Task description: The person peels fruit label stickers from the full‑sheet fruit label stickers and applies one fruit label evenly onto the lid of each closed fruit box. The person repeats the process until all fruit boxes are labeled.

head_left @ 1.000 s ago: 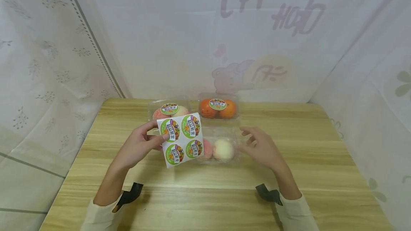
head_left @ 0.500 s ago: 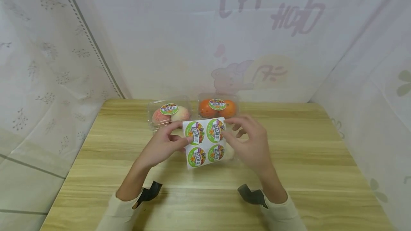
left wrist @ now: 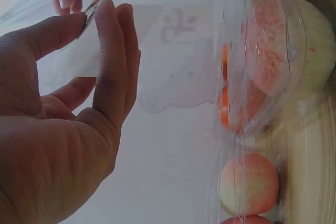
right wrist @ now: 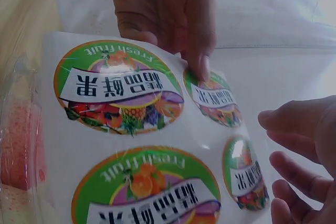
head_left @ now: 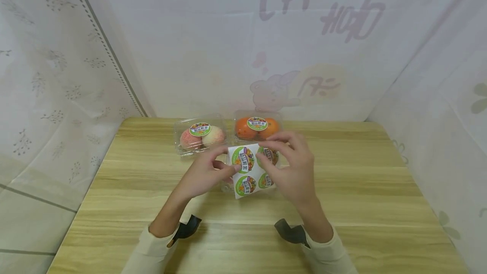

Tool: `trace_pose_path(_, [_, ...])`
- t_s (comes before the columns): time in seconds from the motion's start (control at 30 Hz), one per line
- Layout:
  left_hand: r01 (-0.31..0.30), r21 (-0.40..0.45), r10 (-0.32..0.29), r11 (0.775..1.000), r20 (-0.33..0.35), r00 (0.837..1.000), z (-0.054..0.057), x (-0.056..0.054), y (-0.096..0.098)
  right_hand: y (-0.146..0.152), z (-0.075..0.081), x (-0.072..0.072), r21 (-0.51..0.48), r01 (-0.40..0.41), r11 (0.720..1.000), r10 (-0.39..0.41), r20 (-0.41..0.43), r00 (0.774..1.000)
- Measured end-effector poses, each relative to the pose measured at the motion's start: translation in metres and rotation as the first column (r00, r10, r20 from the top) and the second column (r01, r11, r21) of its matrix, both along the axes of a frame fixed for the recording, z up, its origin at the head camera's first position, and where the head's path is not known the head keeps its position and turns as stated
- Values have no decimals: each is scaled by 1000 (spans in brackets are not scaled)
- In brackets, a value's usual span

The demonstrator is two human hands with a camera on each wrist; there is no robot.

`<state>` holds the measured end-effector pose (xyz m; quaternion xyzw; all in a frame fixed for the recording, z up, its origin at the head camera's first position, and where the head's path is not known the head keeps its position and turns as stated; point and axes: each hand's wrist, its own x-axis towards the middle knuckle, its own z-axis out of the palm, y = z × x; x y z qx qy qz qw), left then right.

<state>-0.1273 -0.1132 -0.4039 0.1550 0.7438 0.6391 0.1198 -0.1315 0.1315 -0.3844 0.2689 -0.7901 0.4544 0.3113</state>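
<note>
My left hand (head_left: 203,174) pinches the left edge of a white sheet of round fruit stickers (head_left: 255,172), thumb in front and fingers behind. The stickers are green-edged with "Fresh fruit" lettering (right wrist: 131,182). My right hand (head_left: 296,170) is at the sheet's upper right with fingers bent; in the right wrist view its thumb and fingertips (right wrist: 270,120) stand just off the sheet's edge, with nothing between them. Behind the sheet sits a clear fruit box (head_left: 227,186), mostly hidden in the head view; its pink and cream peach (left wrist: 270,40) shows in the left wrist view.
At the back left stands a clear box of peaches (head_left: 191,139) with a sticker on its lid. Beside it is a clear box of oranges (head_left: 245,129), also stickered. They stand on a wooden table (head_left: 361,189), with a pale printed curtain (head_left: 213,54) behind and at the sides.
The sticker sheet and left hand have moved right, in front of the near fruit box. My right hand has come in to the sheet's upper right, and the back left box is now uncovered.
</note>
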Motion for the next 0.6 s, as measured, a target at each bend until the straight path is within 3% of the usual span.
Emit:
trace_pose_path(0.23, [67,5,-67,998,-65,996,1,1,8,-4,-2,-1,69,2,998,-2,-7,1000])
trace_pose_path(0.6, [61,-45,-66,997,-113,991,1,2,11,-4,-5,-3,86,-29,996,30,-10,999])
